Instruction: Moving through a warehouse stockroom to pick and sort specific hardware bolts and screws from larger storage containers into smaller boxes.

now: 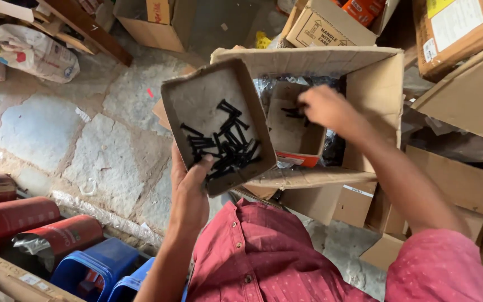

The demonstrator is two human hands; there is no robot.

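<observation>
My left hand (pixel 190 187) holds a shallow grey cardboard tray (pixel 197 95) from below, thumb over its near edge. Several black screws (pixel 225 142) lie heaped in the tray's lower right part. My right hand (pixel 325 106) reaches into a large open cardboard carton (pixel 373 89), fingers closed around a few black screws (pixel 294 113) over a smaller box (pixel 292 131) that stands inside the carton. Crumpled clear plastic (pixel 264 86) fills the space around that small box.
Stone floor (pixel 85 140) lies to the left. Red cylinders (pixel 23 221) and blue plastic crates (pixel 99 268) sit at lower left. More cardboard boxes (pixel 331 25) crowd the top and right, with a filled sack (pixel 32 53) at upper left. My red shirt (pixel 264 257) fills the bottom.
</observation>
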